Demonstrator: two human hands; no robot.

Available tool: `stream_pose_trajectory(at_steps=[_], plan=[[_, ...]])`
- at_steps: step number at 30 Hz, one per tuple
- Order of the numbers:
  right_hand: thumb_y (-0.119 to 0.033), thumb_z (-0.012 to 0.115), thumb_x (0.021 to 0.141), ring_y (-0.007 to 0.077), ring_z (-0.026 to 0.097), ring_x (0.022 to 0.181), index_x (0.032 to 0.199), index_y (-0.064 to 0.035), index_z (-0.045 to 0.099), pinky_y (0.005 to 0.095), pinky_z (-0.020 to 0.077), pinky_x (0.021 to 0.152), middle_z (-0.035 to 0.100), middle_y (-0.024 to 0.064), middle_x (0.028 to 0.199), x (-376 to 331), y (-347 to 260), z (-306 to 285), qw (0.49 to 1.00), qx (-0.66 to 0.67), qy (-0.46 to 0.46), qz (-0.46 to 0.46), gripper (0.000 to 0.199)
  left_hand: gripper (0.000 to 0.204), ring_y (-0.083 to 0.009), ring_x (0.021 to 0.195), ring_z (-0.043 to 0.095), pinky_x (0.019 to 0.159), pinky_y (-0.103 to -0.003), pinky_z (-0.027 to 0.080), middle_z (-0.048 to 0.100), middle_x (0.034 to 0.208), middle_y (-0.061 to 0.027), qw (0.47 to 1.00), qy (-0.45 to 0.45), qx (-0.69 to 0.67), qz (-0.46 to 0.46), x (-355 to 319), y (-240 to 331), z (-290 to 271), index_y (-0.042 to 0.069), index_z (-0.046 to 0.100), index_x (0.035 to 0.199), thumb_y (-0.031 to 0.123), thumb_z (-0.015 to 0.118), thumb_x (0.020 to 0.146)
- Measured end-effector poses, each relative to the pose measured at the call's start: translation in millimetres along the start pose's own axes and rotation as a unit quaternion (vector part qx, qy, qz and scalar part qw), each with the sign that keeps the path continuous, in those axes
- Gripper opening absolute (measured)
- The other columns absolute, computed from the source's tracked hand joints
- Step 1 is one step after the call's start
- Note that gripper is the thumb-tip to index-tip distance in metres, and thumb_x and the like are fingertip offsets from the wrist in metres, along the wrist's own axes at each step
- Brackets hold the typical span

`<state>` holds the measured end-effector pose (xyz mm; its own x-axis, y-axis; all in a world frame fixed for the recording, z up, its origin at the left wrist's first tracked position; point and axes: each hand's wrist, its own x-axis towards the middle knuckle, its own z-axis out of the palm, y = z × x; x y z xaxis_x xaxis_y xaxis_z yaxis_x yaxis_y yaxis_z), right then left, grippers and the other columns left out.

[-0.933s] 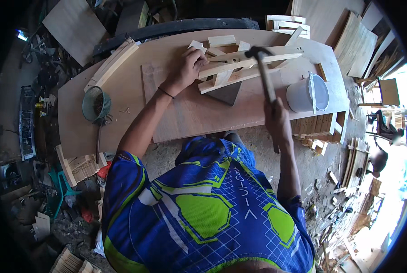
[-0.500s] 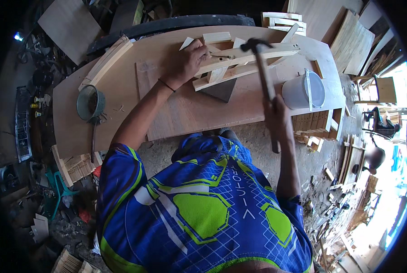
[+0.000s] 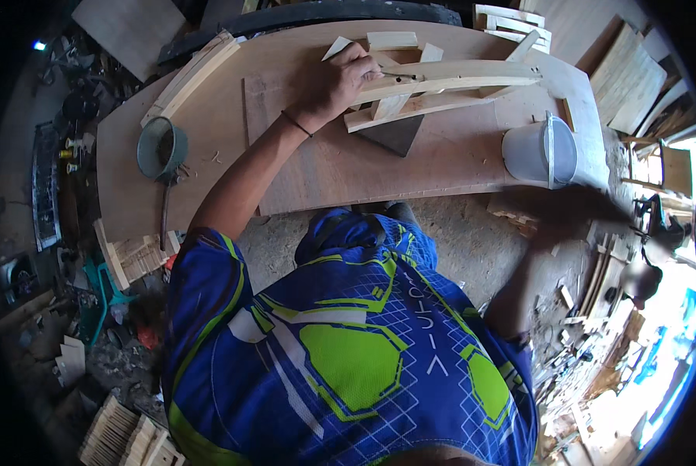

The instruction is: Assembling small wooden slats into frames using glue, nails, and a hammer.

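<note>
A light wooden frame [image 3: 480,74], made of two long rails with crosspieces between them, lies on the far side of the workbench [image 3: 286,190]. A dark flat block [image 3: 400,135] sits beneath its near rail. My left hand [image 3: 341,84] is closed at the frame's left end, pinching a thin dark metal piece, perhaps a nail, against the upper rail; its far tip lies on the wood. Out past the bench's near right edge, my right hand [image 3: 554,233] grips a claw hammer [image 3: 569,203]. Hand and hammer are smeared by motion, and the hammer's head is hard to make out.
A white bucket [image 3: 525,155] stands at the bench's right end. On the left are a grey-green bowl [image 3: 161,149], a dark stick-like handle [image 3: 164,213] over the edge, and joined curved wood strips [image 3: 192,76]. Wood scraps litter the floor; a person [image 3: 645,260] is at far right.
My right hand has swung the hammer right and toward me, from over the bench to beyond its near edge. My left hand keeps its hold at the frame. The whole view has shifted slightly.
</note>
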<state>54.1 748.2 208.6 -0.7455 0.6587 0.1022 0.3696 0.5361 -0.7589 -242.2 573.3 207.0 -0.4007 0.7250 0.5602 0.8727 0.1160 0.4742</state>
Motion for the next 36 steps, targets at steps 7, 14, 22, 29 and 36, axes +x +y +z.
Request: stream_pose_trajectory(at_steps=[7,14,22,29,36], plan=[[-0.021,0.055,0.100,0.0214,0.057,0.055,0.094,-0.0015,0.050,0.0388,0.0431,0.051,0.055,0.0114,0.062,-73,19,-23,0.992,0.009,-0.084,0.090,0.022,0.004,-0.0337,0.086,0.063,0.072,-0.039,0.051,0.062,0.093,-0.0150,0.997,-0.007,-0.062,-0.051,-7,3,-4,0.005,0.061,0.095,0.008,0.063,0.093],[-0.027,0.053,0.103,0.0052,0.042,0.041,0.094,-0.0125,0.047,0.0231,0.0355,0.036,0.043,-0.0046,0.059,-92,50,-4,0.929,0.250,-0.048,0.269,0.018,0.029,-0.0296,0.077,0.063,0.068,-0.041,0.049,0.064,0.085,-0.0185,0.940,-0.030,-0.125,-0.316,-14,-29,21,0.001,0.054,0.097,0.027,0.045,0.103],[-0.025,0.055,0.101,0.0059,0.048,0.051,0.092,-0.0063,0.050,0.0258,0.0392,0.045,0.050,-0.0016,0.063,-68,38,-7,0.952,0.206,-0.073,0.213,0.022,0.027,-0.0180,0.081,0.057,0.073,-0.036,0.047,0.060,0.084,-0.0122,0.950,-0.016,-0.082,-0.301,-75,-49,-48,-0.001,0.057,0.093,0.023,0.049,0.102],[-0.024,0.058,0.100,0.0181,0.049,0.052,0.090,-0.0008,0.050,0.0348,0.0396,0.051,0.051,0.0113,0.062,-7,-11,-20,0.989,0.069,-0.102,0.081,0.027,0.022,-0.0097,0.088,0.055,0.083,-0.026,0.045,0.061,0.090,-0.0014,0.909,0.027,-0.145,-0.389,-176,-85,-159,0.003,0.056,0.090,0.020,0.051,0.103],[-0.024,0.058,0.099,0.0489,0.061,0.068,0.094,-0.0017,0.046,0.0541,0.0440,0.056,0.059,0.0282,0.067,12,-22,-12,0.991,-0.084,-0.098,-0.018,0.026,0.020,-0.0083,0.089,0.058,0.084,-0.026,0.047,0.063,0.091,-0.0010,0.923,0.020,-0.093,-0.374,-140,-55,-158,0.003,0.058,0.091,0.019,0.057,0.102]])
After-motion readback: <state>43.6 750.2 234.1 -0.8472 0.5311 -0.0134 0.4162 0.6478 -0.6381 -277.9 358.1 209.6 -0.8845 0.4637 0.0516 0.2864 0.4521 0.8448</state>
